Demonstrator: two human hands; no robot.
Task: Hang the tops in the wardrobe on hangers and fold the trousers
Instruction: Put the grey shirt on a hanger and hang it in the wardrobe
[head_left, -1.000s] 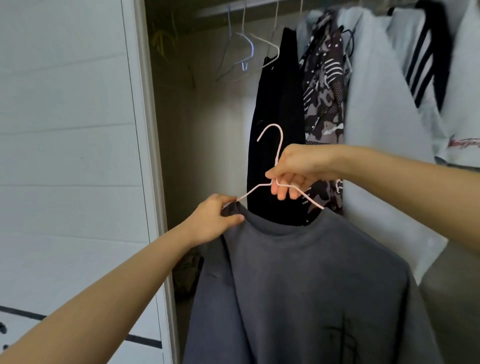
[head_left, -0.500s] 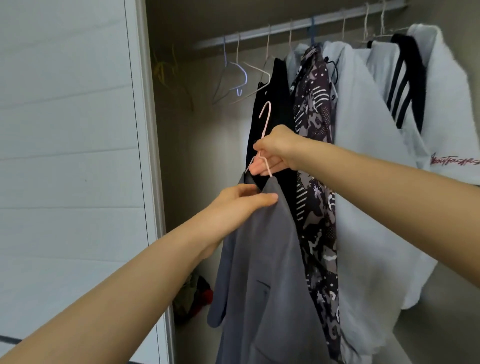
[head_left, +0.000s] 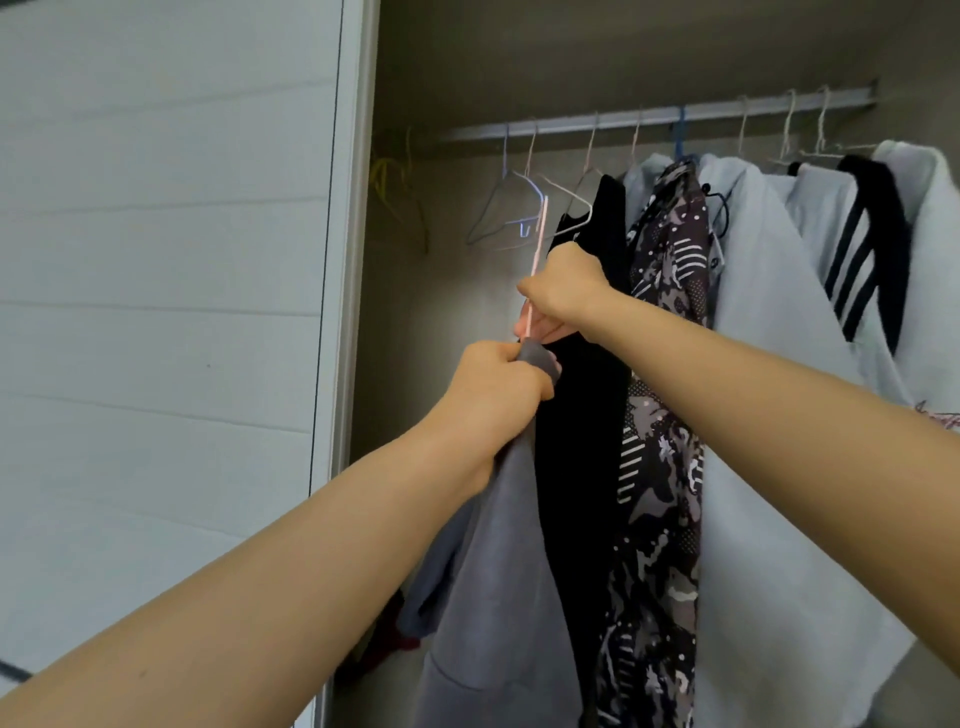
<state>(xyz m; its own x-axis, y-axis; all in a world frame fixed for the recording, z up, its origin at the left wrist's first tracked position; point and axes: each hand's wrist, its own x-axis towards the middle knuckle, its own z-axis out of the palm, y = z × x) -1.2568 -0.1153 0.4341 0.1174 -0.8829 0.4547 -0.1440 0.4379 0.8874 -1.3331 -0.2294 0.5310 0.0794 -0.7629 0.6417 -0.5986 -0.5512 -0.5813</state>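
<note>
**A:** Grip state?
**B:** Right hand is curled tight round the pink hanger, just under the hook. The hanger is edge-on and upright.
**A:** Left?
**B:** Left hand is fisted on the grey top, bunching the fabric at the neck. The 2 hands are stacked, right over left, almost touching. The hanger's lower end runs into the fabric at the left fist.
**A:** Where's the top?
**B:** It hangs straight down from the left fist, inside the wardrobe opening and right against the black garment. It's not on the rail yet, because the hook tip is below it.
**A:** Neighbours?
**B:** Empty hangers are on the rail right behind the hook. Right of the black garment come the patterned shirt, the white top and a striped top, all on the rail. Yellow hangers sit in the back-left corner. The white door fills the left side.
</note>
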